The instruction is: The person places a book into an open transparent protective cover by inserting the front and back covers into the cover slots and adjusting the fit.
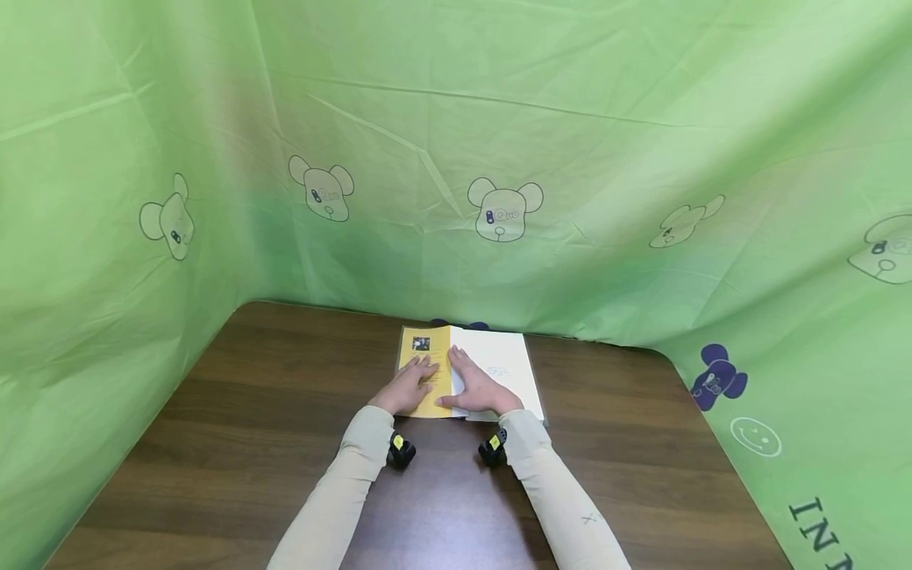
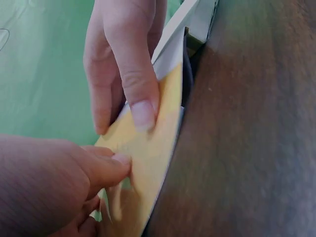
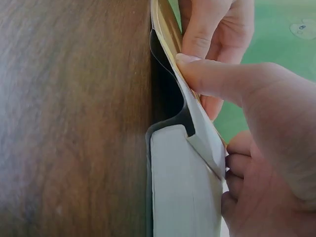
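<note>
An open book lies near the table's far edge in the head view. On its left is a yellow leaf [image 1: 438, 342] with a small dark photo and lines of print; on its right is a white page [image 1: 509, 348] with faint blue marks. My left hand [image 1: 406, 386] rests its fingers on the yellow leaf. My right hand [image 1: 480, 389] lies across the fold, its thumb touching the yellow leaf and its fingers on the white page. In the right wrist view, the thick page block [image 3: 185, 182] shows edge-on, and the yellow leaf bows up over a dark gap beside it.
The brown wooden table [image 1: 285, 380] extends around the book. Green cloth [image 1: 413, 103] with printed bear heads hangs behind and at both sides, meeting the table's far edge. Each wrist carries a small black camera [image 1: 401, 451].
</note>
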A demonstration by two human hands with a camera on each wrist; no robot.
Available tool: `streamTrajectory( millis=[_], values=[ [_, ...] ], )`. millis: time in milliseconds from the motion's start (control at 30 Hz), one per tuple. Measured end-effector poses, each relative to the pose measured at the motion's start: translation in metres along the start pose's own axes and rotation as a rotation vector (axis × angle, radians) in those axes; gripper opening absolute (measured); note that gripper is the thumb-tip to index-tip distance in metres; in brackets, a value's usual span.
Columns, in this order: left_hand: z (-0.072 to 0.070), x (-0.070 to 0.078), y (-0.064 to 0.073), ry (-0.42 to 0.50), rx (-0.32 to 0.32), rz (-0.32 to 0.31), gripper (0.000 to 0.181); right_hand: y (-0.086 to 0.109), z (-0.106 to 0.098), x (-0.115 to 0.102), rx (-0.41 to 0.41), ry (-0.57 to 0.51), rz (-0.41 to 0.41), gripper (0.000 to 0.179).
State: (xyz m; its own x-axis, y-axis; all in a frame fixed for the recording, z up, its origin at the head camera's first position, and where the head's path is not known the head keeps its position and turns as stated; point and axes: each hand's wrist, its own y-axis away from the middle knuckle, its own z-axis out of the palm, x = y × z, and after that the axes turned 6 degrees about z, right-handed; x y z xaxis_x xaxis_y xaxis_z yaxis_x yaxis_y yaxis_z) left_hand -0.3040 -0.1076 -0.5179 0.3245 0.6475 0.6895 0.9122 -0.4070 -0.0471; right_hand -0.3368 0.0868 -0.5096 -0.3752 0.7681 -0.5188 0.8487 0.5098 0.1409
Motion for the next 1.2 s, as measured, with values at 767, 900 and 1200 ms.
streamTrajectory(
  millis=[767,900,1200],
  values=[
    [-0.0014,-0.0051,-0.0035,0.008,-0.001,-0.028,0.048,0.0044,0.0010,-0.0051,-0.002,0.003,0.001,0.070],
    [-0.0019,-0.0051,-0.0023,0.019,0.001,-0.021,0.047,0.0069,0.0020,-0.0044,0.016,-0.012,-0.007,0.070],
    [-0.0026,-0.0011,-0.0015,0.032,0.001,-0.054,0.047,0.0075,0.0068,0.0011,0.102,-0.013,0.025,0.068]
  ],
)
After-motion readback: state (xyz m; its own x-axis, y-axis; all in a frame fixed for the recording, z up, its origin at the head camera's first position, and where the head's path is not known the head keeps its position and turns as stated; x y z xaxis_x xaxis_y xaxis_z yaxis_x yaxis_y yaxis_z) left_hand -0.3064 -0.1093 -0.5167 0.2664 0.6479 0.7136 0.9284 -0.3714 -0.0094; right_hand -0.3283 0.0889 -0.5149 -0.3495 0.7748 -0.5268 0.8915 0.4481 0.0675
